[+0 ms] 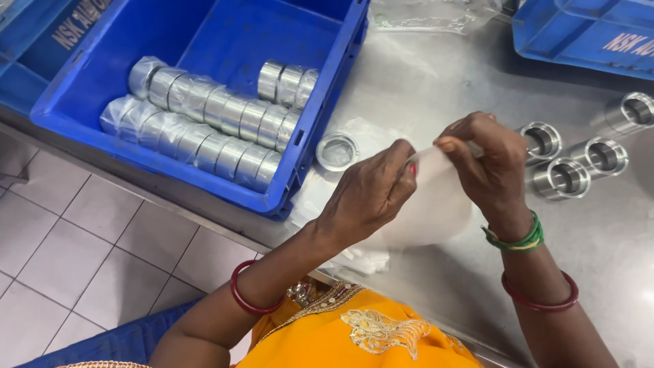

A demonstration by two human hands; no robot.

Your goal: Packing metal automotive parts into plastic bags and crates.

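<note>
Your hands, left hand (371,194) and right hand (485,160), meet at a plastic bag (436,208) on the table (422,82). Crate (225,41) of wrapped metal rings (204,129) far left; one ring (337,151) beside it; three metal sleeves (572,163) right.

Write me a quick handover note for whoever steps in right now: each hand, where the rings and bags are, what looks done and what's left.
Left hand: pinching the edge of a thin clear plastic bag, held above the steel table.
Right hand: pinching the same bag's top edge; the bag looks empty.
Done: two rows of bagged metal rings lie in the blue crate, plus a short stack of three.
Left: one loose ring beside the crate; four unbagged ring stacks stand to the right. Spare bags lie under the hands.
</note>
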